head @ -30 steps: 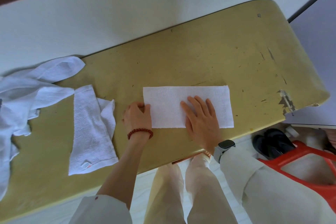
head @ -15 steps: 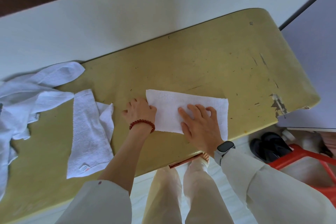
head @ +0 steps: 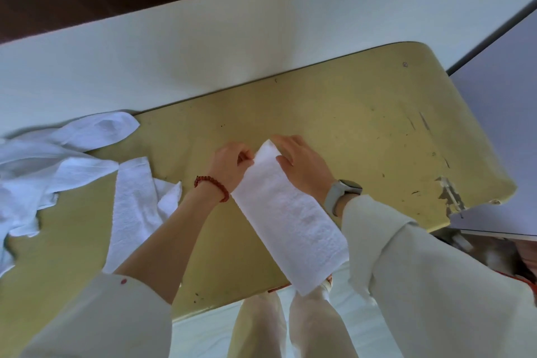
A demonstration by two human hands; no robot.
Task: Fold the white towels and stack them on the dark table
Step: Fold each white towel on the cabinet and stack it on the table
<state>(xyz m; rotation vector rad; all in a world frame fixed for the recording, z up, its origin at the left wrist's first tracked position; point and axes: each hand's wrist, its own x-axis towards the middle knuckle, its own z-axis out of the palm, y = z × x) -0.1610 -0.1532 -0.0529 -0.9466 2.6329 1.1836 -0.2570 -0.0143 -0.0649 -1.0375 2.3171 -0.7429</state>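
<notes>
Bright soft daylight, faint shadows, wide-angle edge bending, slight blur.

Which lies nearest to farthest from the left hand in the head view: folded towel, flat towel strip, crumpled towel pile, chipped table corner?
1. Folded towel, gripped by the left hand.
2. Flat towel strip, to its left.
3. Crumpled towel pile, far left.
4. Chipped table corner, far right.

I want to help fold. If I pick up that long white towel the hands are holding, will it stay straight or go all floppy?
Probably floppy: the folded towel hangs down from where the left hand and right hand pinch its top. It looks light, since fingertips alone hold it. Its fuzzy surface likely won't slip.
</notes>
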